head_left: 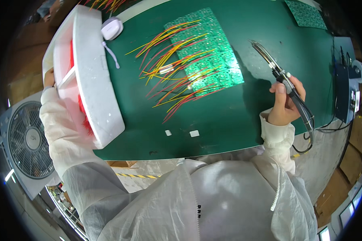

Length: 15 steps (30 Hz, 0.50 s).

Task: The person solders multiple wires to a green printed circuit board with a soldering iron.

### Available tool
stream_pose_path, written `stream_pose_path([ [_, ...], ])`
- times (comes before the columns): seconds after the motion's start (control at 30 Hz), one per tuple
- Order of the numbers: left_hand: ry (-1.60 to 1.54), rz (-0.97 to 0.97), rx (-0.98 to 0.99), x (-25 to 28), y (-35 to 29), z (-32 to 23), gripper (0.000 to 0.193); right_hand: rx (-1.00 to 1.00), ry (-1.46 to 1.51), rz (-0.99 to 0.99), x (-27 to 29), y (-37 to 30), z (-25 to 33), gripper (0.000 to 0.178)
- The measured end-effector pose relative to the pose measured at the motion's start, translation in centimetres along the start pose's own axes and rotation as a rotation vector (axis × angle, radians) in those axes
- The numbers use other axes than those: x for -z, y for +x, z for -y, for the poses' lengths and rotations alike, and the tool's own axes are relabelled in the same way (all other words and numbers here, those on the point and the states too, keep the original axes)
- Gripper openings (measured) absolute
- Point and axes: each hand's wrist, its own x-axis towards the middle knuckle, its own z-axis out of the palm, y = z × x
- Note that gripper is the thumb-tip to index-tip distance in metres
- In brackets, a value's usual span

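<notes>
My right hand (287, 100) is closed around the black handle of a soldering iron (283, 78). The iron's metal tip points up and left, above the green tabletop and apart from the boards. At the far left my left hand (49, 77) is at the outer side of a white foam box (94, 80); its fingers are largely hidden. Red wires (83, 114) lie in the box's compartments. In the middle, a green circuit board panel (225, 52) has many red, yellow and black wires (169, 52) spread across it, their ends reaching past its left side.
A pale earbud-type case (112, 28) with a strap lies beside the box. Two small white pieces (194, 133) sit near the front edge. Another green panel (305, 15) is at the back right. A dark machine with a spool (348, 80) stands right; a fan (31, 138) stands left.
</notes>
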Motion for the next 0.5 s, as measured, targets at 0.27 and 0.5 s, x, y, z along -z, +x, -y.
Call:
stream_pose_path([
  [0.27, 0.161, -0.113, 0.044, 1.8, 2.4, 3.7, 0.028, -0.016, 0.014, 0.031, 0.3, 0.4, 0.3, 0.029],
  [0.5, 0.065, -0.283, 0.130, 2.5, 1.0, 1.4, 0.028, -0.031, 0.028, 0.045, 0.7, 0.1, -0.1, 0.028],
])
